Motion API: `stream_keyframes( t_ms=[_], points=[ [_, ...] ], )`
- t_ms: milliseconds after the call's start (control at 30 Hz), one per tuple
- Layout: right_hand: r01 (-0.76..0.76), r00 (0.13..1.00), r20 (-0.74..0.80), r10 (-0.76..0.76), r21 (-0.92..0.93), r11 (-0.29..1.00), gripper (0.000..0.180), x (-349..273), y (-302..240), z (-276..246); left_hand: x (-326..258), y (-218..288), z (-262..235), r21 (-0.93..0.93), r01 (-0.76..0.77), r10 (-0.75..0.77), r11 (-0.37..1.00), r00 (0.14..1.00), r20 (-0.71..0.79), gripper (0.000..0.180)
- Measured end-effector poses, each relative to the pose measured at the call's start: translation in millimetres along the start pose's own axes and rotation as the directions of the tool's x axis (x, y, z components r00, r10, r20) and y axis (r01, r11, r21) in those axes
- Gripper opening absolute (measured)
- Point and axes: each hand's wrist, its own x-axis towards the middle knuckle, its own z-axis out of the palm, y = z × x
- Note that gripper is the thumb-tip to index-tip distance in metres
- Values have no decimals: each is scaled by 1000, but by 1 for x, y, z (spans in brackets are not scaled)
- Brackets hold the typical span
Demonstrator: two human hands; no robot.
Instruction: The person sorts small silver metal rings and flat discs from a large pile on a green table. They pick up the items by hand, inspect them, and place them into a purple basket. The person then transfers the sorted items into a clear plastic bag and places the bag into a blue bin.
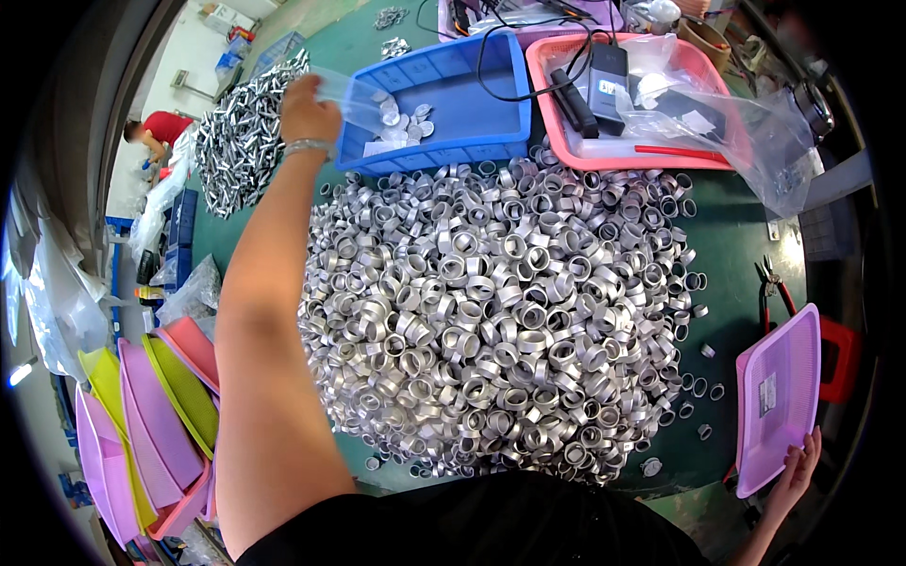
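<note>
My left arm reaches to the far left, a band around its wrist. My left hand [310,111] is closed on what looks like a clear plastic bag [351,92], blurred, over the near-left side of a blue bin [444,162]. Several round silvery discs [408,124] lie in that bin. Beside the hand spreads a heap of slim metal pins [247,132]. At the lower right, my right hand [798,470] grips the edge of a purple plastic basket [781,401], which is tilted. A large pile of silvery metal rings [500,321] covers the middle of the table.
A pink basket [604,162] at the back holds black devices with cables, plastic bags and a red strip. Red-handled pliers [776,288] lie at the right, near a red object [838,358]. Colored baskets [151,415] lean at the left. A person in red [168,126] is far left.
</note>
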Motion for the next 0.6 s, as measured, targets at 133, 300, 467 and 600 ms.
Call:
stream_keyframes(
  t_ms=[133,300,467,600],
  points=[
    [4,1000,6,-4,-17,1000,30,2,7,-2,-3,19,10,-84,-260,234,962,627,743,16],
    [51,998,35,-51,7,999,29,0,4,-9,4,16,54,196,-516,33,834,402,915,24],
    [33,999,0,-33,27,999,28,-7,6,-17,4,10,75,229,-532,-48,815,332,942,21],
    [34,999,23,-35,42,999,28,-7,8,-13,4,-27,111,255,-454,-57,854,405,912,21]
  ],
)
